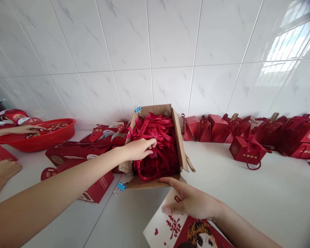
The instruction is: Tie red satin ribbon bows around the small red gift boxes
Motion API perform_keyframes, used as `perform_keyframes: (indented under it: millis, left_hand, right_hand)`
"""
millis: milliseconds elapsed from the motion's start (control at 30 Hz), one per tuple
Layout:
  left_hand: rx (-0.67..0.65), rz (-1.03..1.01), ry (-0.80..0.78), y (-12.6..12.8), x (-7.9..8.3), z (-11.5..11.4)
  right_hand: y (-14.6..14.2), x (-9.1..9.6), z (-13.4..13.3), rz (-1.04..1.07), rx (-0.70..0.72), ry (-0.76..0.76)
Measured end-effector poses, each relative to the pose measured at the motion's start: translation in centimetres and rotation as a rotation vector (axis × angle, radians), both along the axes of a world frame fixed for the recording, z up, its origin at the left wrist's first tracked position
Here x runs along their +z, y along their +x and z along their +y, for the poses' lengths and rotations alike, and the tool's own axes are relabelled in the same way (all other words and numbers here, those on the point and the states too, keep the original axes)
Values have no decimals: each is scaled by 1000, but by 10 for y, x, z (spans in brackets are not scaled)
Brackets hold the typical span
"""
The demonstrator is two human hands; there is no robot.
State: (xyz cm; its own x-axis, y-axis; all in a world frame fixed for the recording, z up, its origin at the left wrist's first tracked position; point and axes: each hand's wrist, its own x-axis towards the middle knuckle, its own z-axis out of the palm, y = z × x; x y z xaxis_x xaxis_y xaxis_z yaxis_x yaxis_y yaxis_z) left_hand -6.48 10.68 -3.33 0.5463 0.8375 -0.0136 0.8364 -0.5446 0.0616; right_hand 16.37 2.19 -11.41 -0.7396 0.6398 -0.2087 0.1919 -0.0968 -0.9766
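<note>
My left hand (141,148) reaches into an open cardboard box (179,137) and its fingers close in a pinch on the red ribbons (157,137) that fill it. My right hand (189,201) lies near the box's front edge, fingers curled over a flat red and white printed card box (175,232) at the bottom of the view. Blue binder clips (137,109) hold the cardboard box's flaps.
Flat unfolded red boxes (74,151) lie left of the cardboard box. A red basin (64,132) stands at the far left, with another person's hand (26,130) on it and another hand (5,169) below. Assembled red gift boxes (248,134) line the tiled wall on the right.
</note>
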Motion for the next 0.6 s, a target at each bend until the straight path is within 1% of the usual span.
perform_keyframes:
  millis: [100,233,433,500,600]
  left_hand:
    - [2,-9,-21,-1,-3,-2]
    - [-35,-6,-102,0,-8,-1]
    - [-109,39,-220,2,-16,3]
    - [-100,64,-210,1,-19,3]
    - [-73,111,-143,1,-21,0]
  right_hand:
    - [-1,0,0,-5,5,22]
    - [-1,-1,1,-3,10,9]
    - [3,5,0,-85,-7,114]
    - [4,8,-1,-92,-10,132]
    - [3,10,-2,-86,-3,143]
